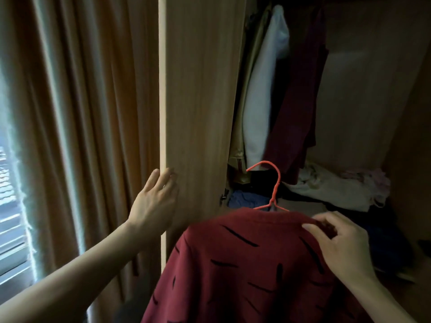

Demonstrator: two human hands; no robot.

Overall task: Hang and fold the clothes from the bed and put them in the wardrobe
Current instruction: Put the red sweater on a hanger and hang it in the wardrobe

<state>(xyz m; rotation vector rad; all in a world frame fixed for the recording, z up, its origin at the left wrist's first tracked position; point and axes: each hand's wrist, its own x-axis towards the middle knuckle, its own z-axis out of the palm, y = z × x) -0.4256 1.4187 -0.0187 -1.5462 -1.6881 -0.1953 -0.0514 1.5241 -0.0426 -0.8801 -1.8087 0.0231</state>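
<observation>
A dark red shirt (245, 264) with black dashes hangs on a red wire hanger (274, 183) low in the middle, in front of the open wardrobe. My right hand (338, 243) pinches the shirt's right shoulder over the hanger and holds it up. My left hand (154, 201) lies flat with straight fingers against the edge of the wooden wardrobe door (198, 101). The hanger's hook points toward the wardrobe's inside.
Inside the wardrobe hang a white garment (263, 89) and a maroon garment (300, 101). Pale crumpled clothes (333, 190) and dark blue ones (247, 199) lie on its floor. Curtains (81, 113) and a window (9, 194) are at the left.
</observation>
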